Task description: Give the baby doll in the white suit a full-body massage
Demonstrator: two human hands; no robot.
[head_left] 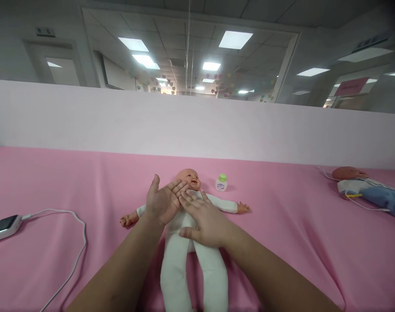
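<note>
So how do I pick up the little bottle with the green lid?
Probably best by the clear body, just under the green lid, coming from the right. The bottle stands upright, with the doll's head on its left and the doll's outstretched arm across its near side.

Your left: white handheld device (4, 226), cable (85, 234) attached. Your far right: blue-clothed baby doll (377, 194). Ahead: glass partition (204, 52).
</note>
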